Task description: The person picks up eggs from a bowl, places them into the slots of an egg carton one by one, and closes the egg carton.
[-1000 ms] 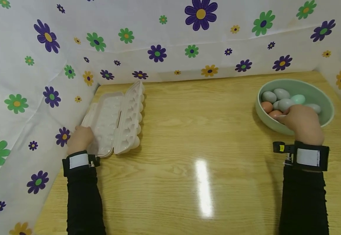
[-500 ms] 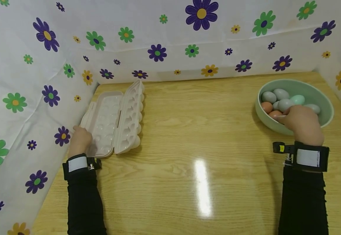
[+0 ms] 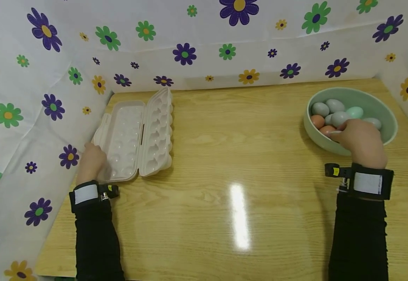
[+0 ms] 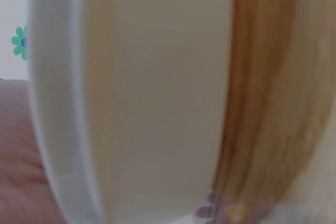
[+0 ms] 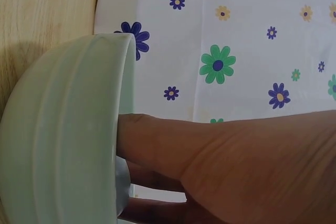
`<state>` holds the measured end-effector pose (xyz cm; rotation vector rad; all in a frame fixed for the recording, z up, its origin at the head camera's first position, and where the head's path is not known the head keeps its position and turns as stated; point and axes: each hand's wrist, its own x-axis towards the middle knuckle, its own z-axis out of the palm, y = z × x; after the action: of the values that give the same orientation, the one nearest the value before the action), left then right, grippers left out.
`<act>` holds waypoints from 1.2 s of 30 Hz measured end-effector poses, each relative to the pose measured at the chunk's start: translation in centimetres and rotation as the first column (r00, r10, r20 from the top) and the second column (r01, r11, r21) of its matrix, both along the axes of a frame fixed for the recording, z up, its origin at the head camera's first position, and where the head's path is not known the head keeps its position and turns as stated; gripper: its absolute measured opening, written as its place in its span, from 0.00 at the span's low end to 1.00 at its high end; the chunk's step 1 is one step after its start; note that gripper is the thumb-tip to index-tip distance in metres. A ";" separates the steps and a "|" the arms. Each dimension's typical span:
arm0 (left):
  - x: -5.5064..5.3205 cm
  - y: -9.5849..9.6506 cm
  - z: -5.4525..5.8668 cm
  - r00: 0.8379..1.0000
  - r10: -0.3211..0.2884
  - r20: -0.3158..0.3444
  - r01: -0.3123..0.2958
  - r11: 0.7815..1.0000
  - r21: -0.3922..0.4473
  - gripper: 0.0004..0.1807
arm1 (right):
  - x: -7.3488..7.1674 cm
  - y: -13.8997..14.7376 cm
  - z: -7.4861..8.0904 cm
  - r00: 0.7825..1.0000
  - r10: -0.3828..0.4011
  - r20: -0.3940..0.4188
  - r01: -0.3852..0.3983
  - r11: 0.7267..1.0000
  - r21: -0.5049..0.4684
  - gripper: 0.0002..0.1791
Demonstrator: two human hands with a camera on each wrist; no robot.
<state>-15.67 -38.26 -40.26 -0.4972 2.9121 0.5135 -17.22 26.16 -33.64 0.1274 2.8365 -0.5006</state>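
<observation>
The left hand point(image 3: 91, 162) holds the left edge of an open, pale plastic egg carton point(image 3: 122, 136) lying at the table's left side; its fingertips are partly hidden. In the left wrist view the carton's side wall point(image 4: 168, 93) fills the middle, with part of the hand point(image 4: 23, 156) at the far left. The right hand point(image 3: 362, 140) reaches over the near rim of a light green bowl point(image 3: 388, 121). In the right wrist view its thumb and fingers go inside the bowl point(image 5: 63, 129) around a grey egg point(image 5: 123, 184); the fingertips are hidden.
Several more eggs lie in the bowl, including a brown egg point(image 3: 317, 121) and a mint-green egg point(image 3: 355, 112). The carton's cupped lid point(image 3: 156, 132) stands tilted open on the right. Flower-printed white cloth point(image 3: 207, 43) borders the wooden table point(image 3: 239, 128) behind and at both sides.
The head view has tilted slightly downward, so everything sits a little higher in it. Both hands keep nearly the same places at the carton and in the bowl.
</observation>
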 end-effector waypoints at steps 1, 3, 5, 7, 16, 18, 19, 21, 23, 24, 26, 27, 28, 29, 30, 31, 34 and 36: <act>-0.1 0.1 0.2 1.000 -0.015 -0.009 0.015 1.000 -0.002 0.23 | 0.0 0.0 0.1 1.000 -0.007 0.005 0.007 1.000 -0.003 0.23; -0.3 0.3 0.3 0.999 -0.036 -0.022 0.036 0.999 0.004 0.22 | 0.1 -0.1 0.2 1.000 -0.015 0.021 0.016 1.000 -0.011 0.22; -0.4 0.6 0.4 1.000 -0.014 -0.027 0.015 0.999 0.039 0.23 | 0.2 -0.1 0.2 0.999 -0.025 0.025 0.026 1.000 -0.016 0.23; -0.4 0.9 0.5 0.999 0.023 -0.029 -0.020 0.997 0.081 0.24 | 0.2 -0.1 0.3 0.999 -0.025 0.021 0.025 0.999 -0.020 0.22; -0.8 3.5 0.3 0.996 0.077 0.038 -0.082 0.985 0.150 0.30 | 0.1 0.1 0.3 1.000 0.016 -0.012 -0.016 1.000 -0.021 0.23; -1.0 4.2 0.2 0.997 0.072 0.042 -0.078 0.984 0.158 0.31 | 0.1 0.1 0.2 1.000 0.014 -0.011 -0.014 1.000 -0.021 0.23; -1.0 4.5 0.1 0.996 0.073 0.042 -0.079 0.983 0.164 0.31 | 0.1 0.1 0.2 1.000 0.013 -0.011 -0.013 1.000 -0.022 0.23; -1.1 5.3 0.1 0.997 0.069 0.022 -0.072 0.984 0.162 0.31 | 0.1 0.1 0.1 1.000 0.013 -0.011 -0.013 1.000 -0.018 0.23; -1.1 5.9 0.0 0.998 0.065 0.003 -0.065 0.983 0.170 0.30 | 0.0 0.0 0.2 1.000 0.013 -0.008 -0.013 1.000 -0.013 0.22; -1.1 6.2 -0.1 0.998 0.067 -0.003 -0.065 0.983 0.171 0.30 | 0.0 0.0 0.2 1.000 0.015 -0.011 -0.015 1.000 -0.008 0.22; -0.9 6.9 -0.2 0.998 0.069 -0.014 -0.066 0.983 0.171 0.30 | -0.1 -0.1 0.2 1.000 0.018 -0.010 -0.018 1.000 -0.006 0.22; -0.9 7.1 -0.2 0.997 0.075 -0.013 -0.071 0.981 0.180 0.30 | -0.1 -0.1 0.2 1.000 0.021 -0.008 -0.021 1.000 -0.008 0.21; -0.8 7.4 -0.2 0.998 0.067 -0.018 -0.063 0.983 0.172 0.30 | -0.1 -0.2 0.2 1.000 0.023 -0.006 -0.023 1.000 -0.014 0.21; -0.7 7.6 -0.2 0.998 0.063 -0.023 -0.058 0.984 0.168 0.30 | -0.1 -0.2 0.2 1.000 0.025 -0.011 -0.025 1.000 -0.018 0.20; -0.7 7.9 -0.1 0.998 0.049 -0.035 -0.043 0.987 0.153 0.30 | 0.0 -0.3 0.2 1.000 0.025 -0.016 -0.025 0.999 -0.025 0.19; -0.8 8.1 -0.1 0.998 0.034 -0.046 -0.027 0.989 0.142 0.30 | 0.0 -0.3 0.2 0.999 0.025 -0.020 -0.026 0.999 -0.031 0.19; -1.0 8.8 0.2 0.998 0.000 -0.066 0.008 0.993 0.121 0.30 | 0.0 -0.3 0.1 0.999 0.024 -0.033 -0.025 0.999 -0.037 0.19; -1.1 9.2 0.5 0.997 -0.009 -0.074 0.018 0.992 0.125 0.30 | 0.1 -0.2 0.0 0.999 0.019 -0.032 -0.020 0.999 -0.043 0.20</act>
<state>-16.77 -29.03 -39.80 -0.4505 2.9260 0.7229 -17.13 25.93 -33.62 0.0840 2.8523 -0.5641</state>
